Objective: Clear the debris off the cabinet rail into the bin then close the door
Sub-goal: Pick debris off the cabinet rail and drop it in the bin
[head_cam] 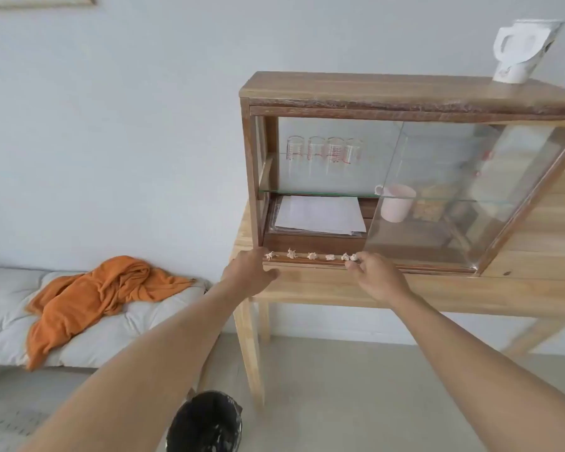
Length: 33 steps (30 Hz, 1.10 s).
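A pale wall [128, 125] stands behind a wooden table [405, 288], and an orange blanket [95, 298] lies on a white bench [88, 347]

Pale debris scraps [312, 256] line the rail [307, 261], seemingly six.

Left arm: bare, extended forward and up from the lower left, elbow nearly straight. Left hand [249, 272]: back facing the camera, fingers pointing up and right, thumb spread to the right; fingertips at the left end of the cabinet rail [307, 261], by the cabinet's lower left corner. Nothing visibly held.

Right arm: bare, extended from the lower right, forearm angled up and left. Right hand [377, 275]: back toward the camera, fingers curled, tips pinched together at the rail, touching the rightmost piece of debris [353, 256]. Hands apart, level with each other.
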Each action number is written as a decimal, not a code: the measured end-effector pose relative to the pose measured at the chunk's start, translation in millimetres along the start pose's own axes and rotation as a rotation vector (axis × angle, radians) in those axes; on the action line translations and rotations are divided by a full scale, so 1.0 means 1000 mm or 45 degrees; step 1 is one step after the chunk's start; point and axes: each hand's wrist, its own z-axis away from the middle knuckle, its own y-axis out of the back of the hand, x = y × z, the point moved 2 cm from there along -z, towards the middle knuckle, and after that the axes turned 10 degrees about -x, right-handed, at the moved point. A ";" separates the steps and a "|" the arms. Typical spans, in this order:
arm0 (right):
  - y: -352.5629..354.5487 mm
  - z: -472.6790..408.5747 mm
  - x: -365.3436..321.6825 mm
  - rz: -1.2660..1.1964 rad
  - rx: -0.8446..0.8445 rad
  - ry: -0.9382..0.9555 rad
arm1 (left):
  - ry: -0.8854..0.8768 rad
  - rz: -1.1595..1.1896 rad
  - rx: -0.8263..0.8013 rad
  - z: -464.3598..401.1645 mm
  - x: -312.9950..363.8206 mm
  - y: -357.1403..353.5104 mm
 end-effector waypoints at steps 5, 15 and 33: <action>-0.005 -0.019 -0.002 -0.032 0.029 0.007 | 0.047 0.131 0.091 -0.029 0.004 -0.007; -0.020 -0.038 0.013 0.027 0.185 -0.021 | -0.030 0.307 0.197 -0.048 0.004 -0.023; -0.050 -0.002 -0.015 -0.346 0.213 0.190 | -0.062 0.588 0.284 -0.012 -0.032 -0.028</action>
